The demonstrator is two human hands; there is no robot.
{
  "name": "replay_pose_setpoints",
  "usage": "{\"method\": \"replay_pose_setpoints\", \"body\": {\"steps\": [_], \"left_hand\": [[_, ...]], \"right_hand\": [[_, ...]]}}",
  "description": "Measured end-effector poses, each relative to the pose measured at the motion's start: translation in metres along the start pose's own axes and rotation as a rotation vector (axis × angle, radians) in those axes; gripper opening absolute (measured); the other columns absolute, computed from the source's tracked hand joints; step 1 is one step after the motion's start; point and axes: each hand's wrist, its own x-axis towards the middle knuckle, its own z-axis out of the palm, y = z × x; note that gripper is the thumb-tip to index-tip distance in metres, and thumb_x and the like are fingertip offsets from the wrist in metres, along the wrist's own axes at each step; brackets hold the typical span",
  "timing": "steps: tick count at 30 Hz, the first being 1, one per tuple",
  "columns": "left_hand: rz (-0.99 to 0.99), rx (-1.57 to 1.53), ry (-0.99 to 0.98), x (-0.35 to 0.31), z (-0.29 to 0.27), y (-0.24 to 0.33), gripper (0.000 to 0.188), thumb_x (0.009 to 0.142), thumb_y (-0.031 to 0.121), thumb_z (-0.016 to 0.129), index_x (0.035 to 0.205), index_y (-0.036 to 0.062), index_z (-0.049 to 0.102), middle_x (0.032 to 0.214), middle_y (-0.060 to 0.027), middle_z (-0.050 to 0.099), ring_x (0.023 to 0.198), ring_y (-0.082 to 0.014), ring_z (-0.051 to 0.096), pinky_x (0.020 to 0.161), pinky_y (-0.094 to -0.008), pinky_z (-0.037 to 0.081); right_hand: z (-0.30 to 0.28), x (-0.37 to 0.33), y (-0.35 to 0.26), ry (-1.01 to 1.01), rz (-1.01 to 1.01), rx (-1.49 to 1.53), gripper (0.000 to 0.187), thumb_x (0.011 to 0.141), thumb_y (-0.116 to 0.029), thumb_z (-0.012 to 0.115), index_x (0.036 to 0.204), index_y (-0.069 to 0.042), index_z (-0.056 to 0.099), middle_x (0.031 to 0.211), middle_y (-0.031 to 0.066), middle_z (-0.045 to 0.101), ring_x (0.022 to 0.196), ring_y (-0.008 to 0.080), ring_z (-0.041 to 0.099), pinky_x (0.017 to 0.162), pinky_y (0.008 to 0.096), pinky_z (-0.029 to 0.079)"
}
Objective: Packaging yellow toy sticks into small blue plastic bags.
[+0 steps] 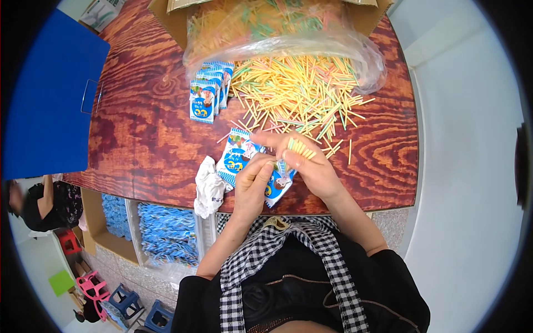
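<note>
My left hand (pixel 252 180) pinches the top of a small blue-and-white packet (pixel 279 186), which hangs tilted over the table's near edge. In my right hand (pixel 316 172) is a bundle of thin pale-yellow sticks (pixel 300 147), gripped beside the packet's mouth. How far the packet is open is hidden by my fingers. Just beyond my left hand lies another blue-and-white packet (pixel 233 159) on the wood-grain table. A heap of yellow, pink and green sticks (pixel 300 89) spreads over the table past my hands.
A cardboard box (pixel 169 22) with a clear plastic liner (pixel 369 61) spills the sticks. Several packets (pixel 203 102) overlap left of the heap. Crumpled white paper (pixel 207 188) lies near the front edge. Below, a bin holds many blue packets (pixel 169 233). Another person (pixel 47 205) is at far left.
</note>
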Motion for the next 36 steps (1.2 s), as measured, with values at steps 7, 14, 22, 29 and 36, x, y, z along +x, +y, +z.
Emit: {"method": "replay_pose_setpoints", "body": {"steps": [7,14,22,29,36], "left_hand": [[0.068,-0.026,0.073,0.003,0.002,-0.001,0.019,0.097,0.009,0.053,0.103,-0.0058,0.063,0.099,-0.0055,0.062,0.090,-0.0101,0.055,0.081,-0.0225,0.043],[0.088,-0.072,0.055,0.001,0.000,-0.005,0.016,0.095,0.006,0.057,0.105,-0.0040,0.064,0.098,-0.0038,0.063,0.087,-0.0074,0.056,0.077,-0.0205,0.045],[-0.039,-0.460,0.111,0.010,0.005,0.005,0.016,0.090,0.005,0.062,0.105,-0.0001,0.062,0.097,-0.0053,0.065,0.088,-0.0096,0.062,0.081,-0.0249,0.050],[-0.025,-0.520,0.102,0.012,0.000,0.005,0.015,0.090,0.004,0.061,0.105,0.0022,0.061,0.099,-0.0049,0.065,0.089,-0.0108,0.062,0.081,-0.0261,0.050],[0.033,-0.548,0.026,0.015,0.000,0.011,0.011,0.089,0.006,0.063,0.100,0.0023,0.062,0.101,-0.0052,0.062,0.092,-0.0122,0.060,0.085,-0.0280,0.047]], "right_hand": [[0.004,0.005,0.008,0.030,0.029,0.206,0.019,0.096,-0.021,0.051,0.102,-0.003,0.055,0.137,0.0246,0.047,0.126,0.0285,0.046,0.106,0.0415,0.033],[-0.004,0.007,-0.011,-0.008,0.063,-0.057,0.021,0.094,-0.023,0.054,0.096,-0.003,0.059,0.140,0.0235,0.044,0.128,0.0280,0.044,0.107,0.0403,0.032],[-0.001,0.013,-0.011,0.041,-0.006,-0.392,0.029,0.093,-0.014,0.048,0.113,0.002,0.061,0.128,0.0151,0.056,0.120,0.0243,0.051,0.103,0.0356,0.038],[0.006,0.012,-0.014,0.012,-0.005,-0.465,0.045,0.096,-0.031,0.048,0.125,0.002,0.055,0.126,0.0151,0.057,0.118,0.0255,0.052,0.102,0.0365,0.038],[0.005,0.013,-0.020,0.009,0.043,-0.673,0.039,0.100,-0.023,0.039,0.122,0.004,0.057,0.121,0.0160,0.059,0.117,0.0259,0.052,0.102,0.0362,0.037]]}}
